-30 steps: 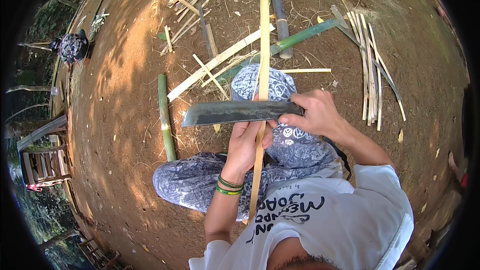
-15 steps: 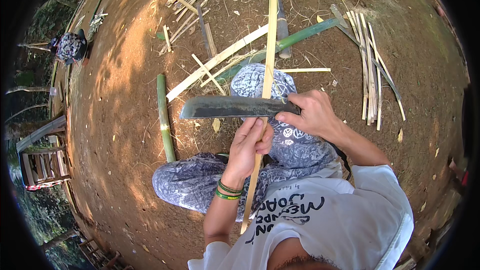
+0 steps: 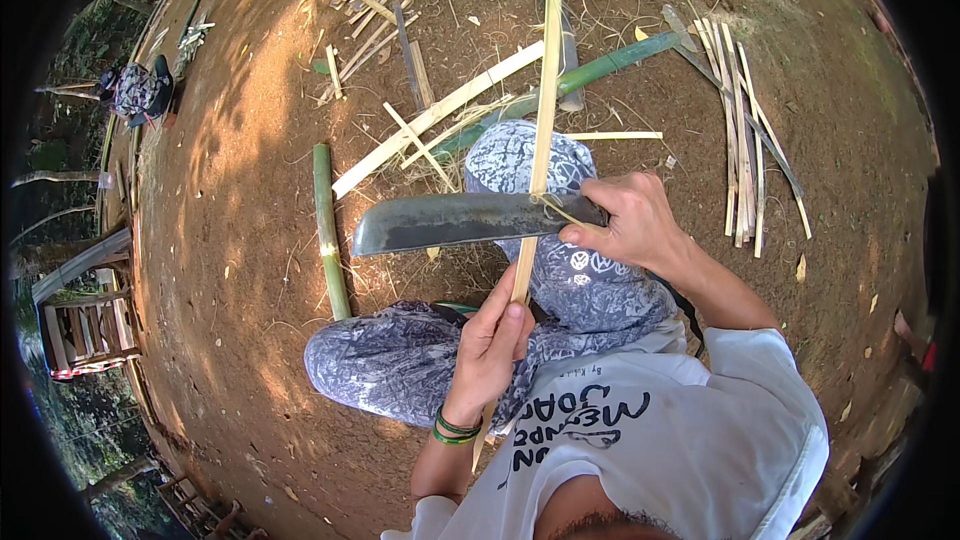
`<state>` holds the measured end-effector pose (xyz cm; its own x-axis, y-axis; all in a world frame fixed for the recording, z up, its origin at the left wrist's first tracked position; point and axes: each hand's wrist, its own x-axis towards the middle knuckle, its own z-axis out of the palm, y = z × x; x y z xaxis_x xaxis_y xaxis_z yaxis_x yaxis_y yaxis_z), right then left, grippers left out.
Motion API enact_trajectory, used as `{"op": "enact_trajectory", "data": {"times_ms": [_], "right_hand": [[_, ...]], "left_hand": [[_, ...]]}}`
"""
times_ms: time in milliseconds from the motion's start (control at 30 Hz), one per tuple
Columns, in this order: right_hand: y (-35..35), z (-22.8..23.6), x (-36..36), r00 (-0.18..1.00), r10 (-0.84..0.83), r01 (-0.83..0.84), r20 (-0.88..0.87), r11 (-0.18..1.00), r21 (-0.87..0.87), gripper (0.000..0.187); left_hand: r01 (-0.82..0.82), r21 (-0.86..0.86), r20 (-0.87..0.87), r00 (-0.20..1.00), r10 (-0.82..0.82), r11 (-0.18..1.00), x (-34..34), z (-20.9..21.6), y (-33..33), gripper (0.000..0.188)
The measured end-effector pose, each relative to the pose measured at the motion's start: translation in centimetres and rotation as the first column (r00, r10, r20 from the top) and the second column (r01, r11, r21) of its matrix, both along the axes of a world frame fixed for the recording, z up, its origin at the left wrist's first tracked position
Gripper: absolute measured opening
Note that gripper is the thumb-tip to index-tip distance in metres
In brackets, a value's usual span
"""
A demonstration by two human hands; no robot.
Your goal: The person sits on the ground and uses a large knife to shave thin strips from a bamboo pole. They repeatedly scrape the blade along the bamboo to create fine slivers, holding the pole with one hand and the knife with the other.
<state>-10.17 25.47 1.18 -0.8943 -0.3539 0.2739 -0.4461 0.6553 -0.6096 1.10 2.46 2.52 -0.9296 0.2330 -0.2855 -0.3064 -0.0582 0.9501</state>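
A long pale bamboo strip (image 3: 547,105) runs from beyond my knee back toward my chest. My left hand (image 3: 495,340) is closed round its near part, below the blade. My right hand (image 3: 632,212) grips a machete (image 3: 440,221) by the handle end, beside my raised knee. The broad dark blade lies across the strip, its tip pointing left, and it hides a short length of the strip. A thin curled shaving (image 3: 565,208) hangs at the blade near my right fingers. The machete's handle is mostly hidden in my right hand.
Past my knees a green bamboo pole (image 3: 630,58) and a wide split piece (image 3: 440,120) lie crossed on the soil. A short green bamboo length (image 3: 328,230) lies left. Several thin strips (image 3: 738,140) rest at right, more cut pieces (image 3: 385,5) near a tree trunk. A person (image 3: 138,92) is far left.
My left hand has drawn back toward my body along with the bamboo strip. The machete's tip has dipped slightly nearer me, and a curled shaving now shows by the blade.
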Motion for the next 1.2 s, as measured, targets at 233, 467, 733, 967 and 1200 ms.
{"op": "enact_trajectory", "data": {"times_ms": [233,467,733,967,1200], "right_hand": [[0.0,-0.2,-0.6,0.995,0.038,-0.038,-0.093,0.999,0.004,0.071],[0.4,-0.8,-0.4,0.982,0.024,-0.015,-0.187,0.998,0.054,0.065],[1.1,-0.8,-1.8,0.981,-0.067,0.076,-0.181,0.996,0.045,0.068],[8.4,0.9,-8.6,0.858,-0.507,0.511,-0.084,0.859,0.028,0.072],[16.0,1.3,-14.0,0.708,-0.698,0.702,0.110,0.677,-0.223,0.079]], "left_hand": [[0.009,-0.140,-0.068,0.998,-0.018,0.990,-0.4,0.8,0.7,0.048],[-0.011,-0.196,-0.098,0.995,-0.008,0.980,1.4,1.0,0.5,0.047],[-0.032,-0.247,-0.094,0.996,0.009,0.968,3.5,1.7,0.0,0.046],[0.053,-0.097,0.092,0.995,-0.044,0.994,7.3,0.3,-1.1,0.046],[-0.155,0.154,0.241,0.964,0.115,0.976,9.5,0.0,-3.6,0.047]]}}
